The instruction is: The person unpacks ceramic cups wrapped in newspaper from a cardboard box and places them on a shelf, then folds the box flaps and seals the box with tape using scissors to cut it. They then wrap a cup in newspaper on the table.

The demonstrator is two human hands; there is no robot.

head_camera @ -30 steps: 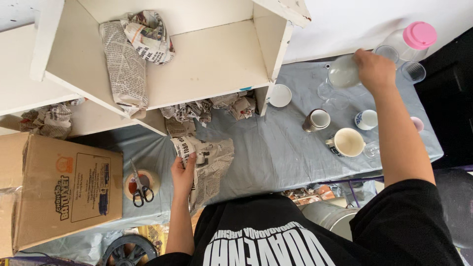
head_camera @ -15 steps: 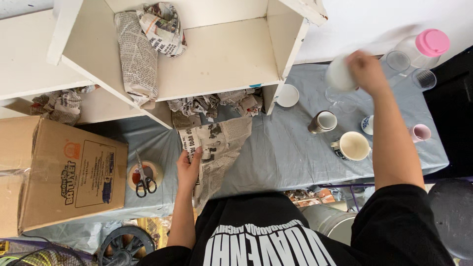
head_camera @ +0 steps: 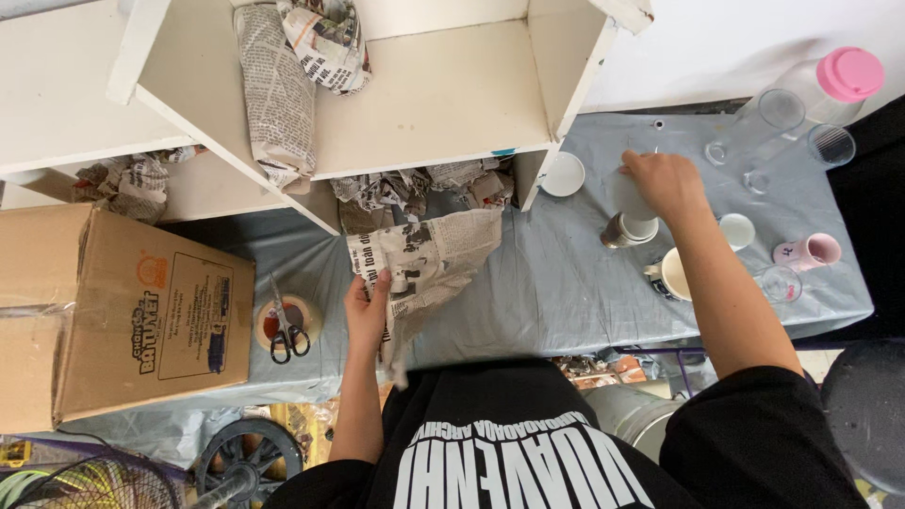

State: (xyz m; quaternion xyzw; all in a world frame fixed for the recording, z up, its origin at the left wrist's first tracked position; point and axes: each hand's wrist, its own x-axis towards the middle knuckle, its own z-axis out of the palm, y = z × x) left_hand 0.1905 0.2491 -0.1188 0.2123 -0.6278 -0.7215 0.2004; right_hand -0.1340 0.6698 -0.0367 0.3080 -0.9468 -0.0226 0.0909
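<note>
Two grips: left hand [head_camera: 366, 311] clutches newspaper [head_camera: 429, 264]; right hand [head_camera: 665, 181] wraps what looks like a pale cup [head_camera: 626, 196].

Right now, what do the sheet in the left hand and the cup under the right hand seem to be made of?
The sheet in the left hand looks like newspaper: thin, matte, crumpled, covered in grey print. The cup beneath the right hand looks like glazed ceramic: thick wall, smooth white rim with a slight shine and a darker outside. It could also be enamel; the view leaves this open.
</note>
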